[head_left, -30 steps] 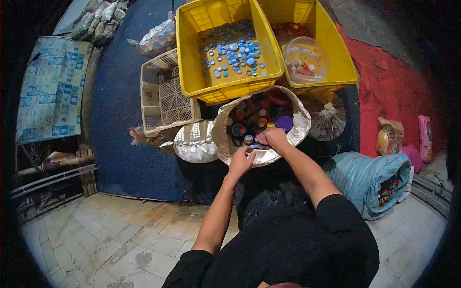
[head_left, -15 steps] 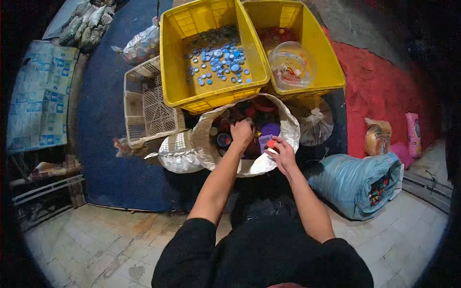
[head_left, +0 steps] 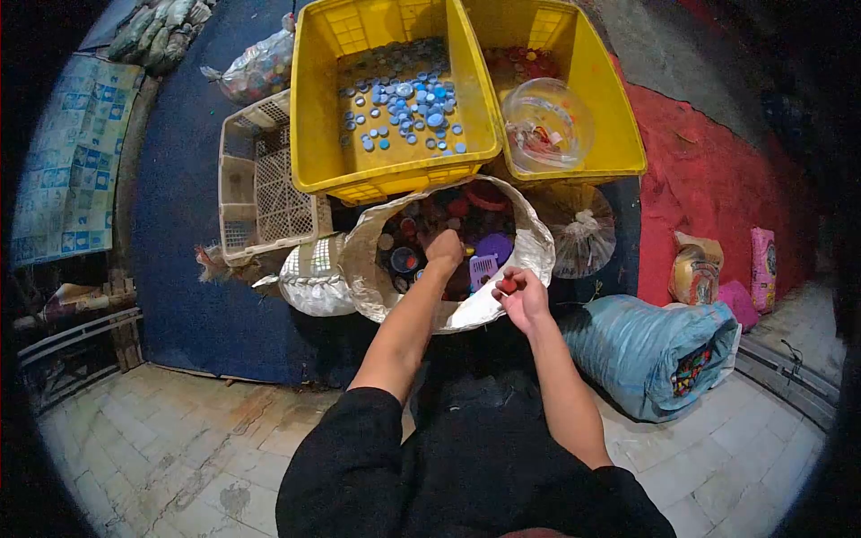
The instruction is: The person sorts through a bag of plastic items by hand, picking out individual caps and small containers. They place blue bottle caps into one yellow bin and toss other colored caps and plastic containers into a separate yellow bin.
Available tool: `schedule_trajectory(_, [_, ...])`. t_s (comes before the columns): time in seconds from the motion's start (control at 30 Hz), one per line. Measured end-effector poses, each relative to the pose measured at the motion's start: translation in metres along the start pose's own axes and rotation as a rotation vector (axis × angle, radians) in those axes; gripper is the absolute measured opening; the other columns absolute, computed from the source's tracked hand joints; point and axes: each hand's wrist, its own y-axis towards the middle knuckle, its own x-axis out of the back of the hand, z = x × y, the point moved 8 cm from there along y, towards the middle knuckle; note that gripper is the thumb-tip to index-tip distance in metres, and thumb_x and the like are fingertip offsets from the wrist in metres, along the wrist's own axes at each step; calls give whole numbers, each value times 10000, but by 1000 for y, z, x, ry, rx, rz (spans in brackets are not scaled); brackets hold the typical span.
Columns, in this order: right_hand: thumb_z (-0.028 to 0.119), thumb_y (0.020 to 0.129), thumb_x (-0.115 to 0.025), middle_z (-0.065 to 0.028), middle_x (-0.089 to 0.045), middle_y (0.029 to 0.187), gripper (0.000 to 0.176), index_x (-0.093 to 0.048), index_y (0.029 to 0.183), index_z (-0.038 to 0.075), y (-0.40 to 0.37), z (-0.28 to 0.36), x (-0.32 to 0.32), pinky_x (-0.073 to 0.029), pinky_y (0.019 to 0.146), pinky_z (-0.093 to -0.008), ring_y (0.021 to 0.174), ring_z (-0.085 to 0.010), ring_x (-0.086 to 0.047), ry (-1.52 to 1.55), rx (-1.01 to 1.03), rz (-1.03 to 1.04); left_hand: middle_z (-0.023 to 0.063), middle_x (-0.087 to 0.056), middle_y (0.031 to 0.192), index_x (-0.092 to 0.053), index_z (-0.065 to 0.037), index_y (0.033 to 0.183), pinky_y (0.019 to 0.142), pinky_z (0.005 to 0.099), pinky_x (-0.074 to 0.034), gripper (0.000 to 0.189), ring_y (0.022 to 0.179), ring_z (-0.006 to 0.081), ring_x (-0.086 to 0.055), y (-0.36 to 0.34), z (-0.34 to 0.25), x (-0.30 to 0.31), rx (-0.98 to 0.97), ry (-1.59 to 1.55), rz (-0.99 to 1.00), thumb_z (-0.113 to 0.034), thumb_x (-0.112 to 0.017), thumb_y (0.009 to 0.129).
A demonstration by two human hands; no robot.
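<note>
A large white woven sack (head_left: 364, 269) stands open before me, holding bottle caps and plastic pieces in mixed colours. My left hand (head_left: 443, 247) reaches down into it among the caps; its fingertips are hidden. At the sack's near right rim, my right hand (head_left: 525, 298) pinches a red bottle cap (head_left: 508, 285) between thumb and fingers. Between the two hands lies a light purple slotted plastic piece (head_left: 482, 270), with a round dark purple lid (head_left: 495, 246) just behind it. A black round cap (head_left: 404, 260) rests left of my left hand.
Behind the sack, one yellow crate (head_left: 395, 175) holds blue caps (head_left: 411, 112); another yellow crate (head_left: 619, 134) holds a clear round tub (head_left: 549, 125). A white plastic basket (head_left: 235, 179) stands at left. A tied clear bag (head_left: 583, 238) and a blue sack (head_left: 619, 354) lie right.
My left hand has shifted slightly within the sack. The red cap in my right hand has turned, showing a darker side. The whole view has shifted a little.
</note>
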Motion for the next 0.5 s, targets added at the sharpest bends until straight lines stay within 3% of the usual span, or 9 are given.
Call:
schedule_trajectory(0.03, [83,787,-458,-150,-548,847,161,-538,891,-11,5,0,-4,-497,685,-394,758,-239,-559,21,-13,62,216,-677,965,-705,-17,918,786,443,-533,238,929,376,-655,-3,-1,6,3,-3,-2,-212,-607,825])
schedule_trajectory(0.07, [117,772,-472,-106,-522,759,116,-535,792,23,10,-2,6,-419,613,-334,652,-197,-499,-69,-12,-72,220,-675,945,-698,-14,910,776,453,-530,239,911,382,-652,-8,-4,19,-31,-25,-97,-213,-587,838])
schedule_trajectory(0.2, [176,795,-510,-54,-523,692,143,-531,704,68,47,-4,-18,-378,555,-303,555,-182,-442,-398,44,39,222,-667,906,-671,-7,894,730,479,-513,253,865,377,-647,-62,-5,84,-249,-149,-514,-216,-529,882])
schedule_trajectory(0.23, [176,795,-510,-54,-523,692,143,-531,704,68,58,-5,-25,-378,555,-303,555,-182,-442,-394,43,37,222,-667,906,-671,-7,894,730,479,-513,253,865,377,-647,-79,-2,94,-250,-146,-510,-216,-529,882])
schedule_trajectory(0.3, [205,813,-548,-99,-630,759,190,-582,725,41,84,1,-41,-437,565,-365,595,-243,-556,-1029,66,28,217,-666,876,-655,0,885,692,487,-497,251,819,366,-650,-110,13,110,-194,-310,-441,-207,-512,901])
schedule_trajectory(0.33, [205,813,-548,-99,-630,759,190,-582,725,41,105,-1,-45,-437,565,-365,595,-243,-556,-1043,66,38,203,-668,835,-659,-6,914,683,438,-503,237,785,342,-660,-124,24,113,-169,-355,-439,-208,-536,903])
schedule_trajectory(0.4, [224,812,-589,-162,-691,906,203,-659,834,35,131,3,-66,-508,647,-431,754,-316,-663,-1681,559,11,189,-671,794,-663,-11,944,674,389,-510,226,751,317,-671,-157,42,113,-125,-399,-435,-209,-560,906])
schedule_trajectory(0.43, [224,812,-589,-162,-691,906,203,-659,834,35,136,1,-73,-508,647,-431,754,-316,-663,-1679,555,21,172,-678,780,-665,-5,959,666,354,-511,226,727,272,-676,-170,50,116,-84,-467,-417,-203,-569,911])
schedule_trajectory(0.5, [245,798,-618,-202,-676,1008,228,-695,905,59,156,0,-72,-526,774,-455,897,-352,-668,-2230,317,-173,156,-684,767,-667,2,975,658,319,-512,227,703,227,-682,-187,63,120,-45,-530,-413,-198,-577,916])
